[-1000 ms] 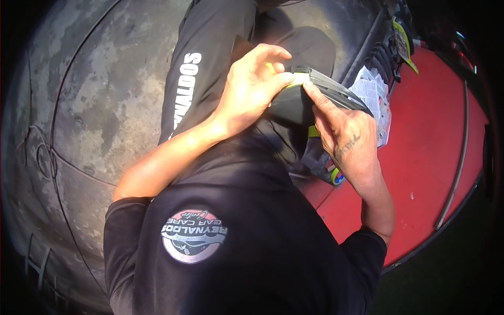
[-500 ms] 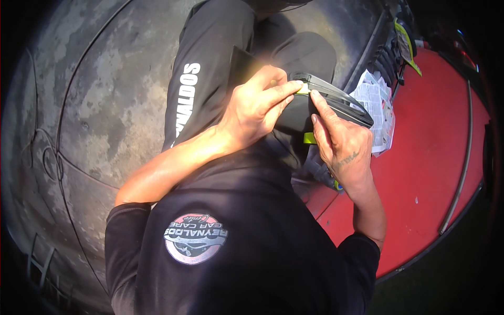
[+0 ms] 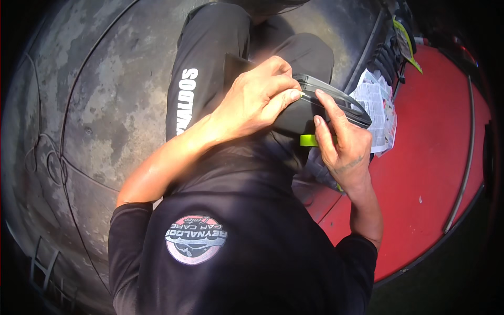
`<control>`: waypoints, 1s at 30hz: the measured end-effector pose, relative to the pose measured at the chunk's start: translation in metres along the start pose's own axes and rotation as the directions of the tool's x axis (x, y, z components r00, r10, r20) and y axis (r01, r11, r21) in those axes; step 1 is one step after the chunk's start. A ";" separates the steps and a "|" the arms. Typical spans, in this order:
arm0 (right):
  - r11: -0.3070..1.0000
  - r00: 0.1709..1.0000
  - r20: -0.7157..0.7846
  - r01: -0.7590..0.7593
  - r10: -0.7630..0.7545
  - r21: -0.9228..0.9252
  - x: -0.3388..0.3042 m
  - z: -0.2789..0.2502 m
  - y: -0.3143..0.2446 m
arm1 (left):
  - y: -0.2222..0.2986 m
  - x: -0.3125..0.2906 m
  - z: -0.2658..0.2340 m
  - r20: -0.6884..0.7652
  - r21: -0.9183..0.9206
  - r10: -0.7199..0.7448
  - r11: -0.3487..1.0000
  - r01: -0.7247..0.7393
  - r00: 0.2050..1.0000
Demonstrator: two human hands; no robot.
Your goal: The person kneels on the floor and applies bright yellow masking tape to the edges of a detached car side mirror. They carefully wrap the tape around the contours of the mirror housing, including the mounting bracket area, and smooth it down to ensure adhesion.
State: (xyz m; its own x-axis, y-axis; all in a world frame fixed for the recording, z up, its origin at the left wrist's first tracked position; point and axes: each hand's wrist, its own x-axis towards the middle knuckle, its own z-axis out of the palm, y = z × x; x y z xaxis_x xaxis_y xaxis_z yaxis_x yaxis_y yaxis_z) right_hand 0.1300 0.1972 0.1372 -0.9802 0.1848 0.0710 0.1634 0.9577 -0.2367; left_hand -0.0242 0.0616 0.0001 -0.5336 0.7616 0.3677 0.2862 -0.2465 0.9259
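A long, curved black part (image 3: 341,101) with a greyish glossy edge lies across my lap; its exact kind I cannot make out. My left hand (image 3: 262,94) is closed at its left end, thumb and forefinger pinching a small bit of yellow-green tape (image 3: 303,94) against the edge. My right hand (image 3: 346,142) grips the part from the right, with the index finger laid along its top and the thumb on the near side. Below the part, beside the right thumb, shows a bright yellow-green band (image 3: 308,140) like a tape roll. The right hand's other fingers are hidden.
Right of my lap lies a red panel (image 3: 415,173) with a thin dark strip (image 3: 464,163) along it. Printed newspaper (image 3: 375,105) sits just beyond the part. A dark cable (image 3: 65,121) runs over the stained concrete floor (image 3: 105,94) at the left.
My left hand has rolled over the part's end, and less of the tape shows. The right index finger has lifted slightly away from the tape. The yellow-green band shows more fully.
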 end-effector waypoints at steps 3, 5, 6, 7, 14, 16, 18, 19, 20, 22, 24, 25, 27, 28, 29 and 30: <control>0.949 0.984 0.063 -0.180 0.169 0.260 0.001 -0.010 -0.005 | -0.007 0.001 -0.005 0.044 -0.159 -0.071 0.984 0.077 0.997; 0.843 0.944 0.154 -0.329 0.291 0.426 0.006 -0.021 -0.011 | -0.011 0.000 -0.010 0.066 -0.231 -0.130 0.963 0.142 0.989; 0.783 0.920 0.207 -0.393 0.334 0.482 0.005 -0.030 -0.014 | -0.005 -0.001 -0.009 -0.029 -0.226 -0.150 0.964 0.139 0.988; 0.715 0.891 0.264 -0.453 0.368 0.533 0.004 -0.035 -0.014 | 0.007 -0.005 -0.009 -0.124 -0.218 -0.169 0.966 0.139 0.978; 0.671 0.981 0.153 -0.194 0.120 0.716 -0.009 -0.033 -0.019 | 0.063 -0.039 -0.011 0.126 -0.417 -0.023 0.906 0.074 0.992; 0.654 0.991 0.069 -0.130 0.118 0.745 -0.013 -0.026 -0.020 | 0.069 -0.046 -0.017 0.155 -0.446 -0.137 0.874 0.193 0.978; 0.854 0.998 -0.065 0.014 0.023 0.520 -0.002 -0.026 -0.025 | 0.072 -0.047 -0.023 0.090 -0.427 -0.164 0.885 0.186 0.982; 0.895 0.993 -0.117 0.039 0.014 0.444 0.002 -0.024 -0.030 | 0.070 -0.047 -0.023 0.045 -0.411 -0.146 0.899 0.151 0.988; 0.931 0.986 -0.166 0.053 0.008 0.362 0.005 -0.023 -0.035 | 0.066 -0.049 -0.021 0.001 -0.393 -0.126 0.912 0.116 0.992; 0.948 0.967 -0.246 0.142 -0.071 0.286 0.008 -0.016 -0.034 | 0.065 -0.047 -0.019 -0.089 -0.341 -0.085 0.939 0.050 0.992; 0.959 0.957 -0.264 0.182 -0.121 0.218 0.012 -0.016 -0.037 | 0.069 -0.044 -0.024 -0.085 -0.261 -0.047 0.965 0.023 0.995; 0.960 0.960 -0.252 0.179 -0.123 0.215 0.012 -0.017 -0.039 | 0.070 -0.043 -0.026 -0.082 -0.221 -0.030 0.975 0.011 0.996; 0.963 0.966 -0.225 0.172 -0.124 0.209 0.012 -0.016 -0.041 | 0.070 -0.044 -0.024 -0.112 -0.169 0.010 0.985 -0.029 0.994; 0.959 0.953 -0.271 0.193 -0.133 0.207 0.013 -0.012 -0.041 | 0.071 -0.044 -0.023 -0.126 -0.143 0.029 0.989 -0.047 0.992; 0.957 0.939 -0.307 0.219 -0.154 0.189 0.014 -0.008 -0.040 | 0.073 -0.044 -0.022 -0.138 -0.075 0.053 0.995 -0.064 0.989; 0.955 0.924 -0.341 0.242 -0.174 0.169 0.015 -0.004 -0.038 | 0.074 -0.042 -0.021 -0.148 -0.008 0.078 0.997 -0.080 0.986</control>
State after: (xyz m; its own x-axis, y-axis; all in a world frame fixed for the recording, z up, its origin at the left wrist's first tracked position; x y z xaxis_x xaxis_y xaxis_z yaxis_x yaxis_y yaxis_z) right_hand 0.1092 0.1642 0.1510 -0.8961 0.0789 0.4368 -0.1004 0.9226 -0.3725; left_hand 0.0025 -0.0015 0.0551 -0.6215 0.6428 0.4479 0.3217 -0.3119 0.8940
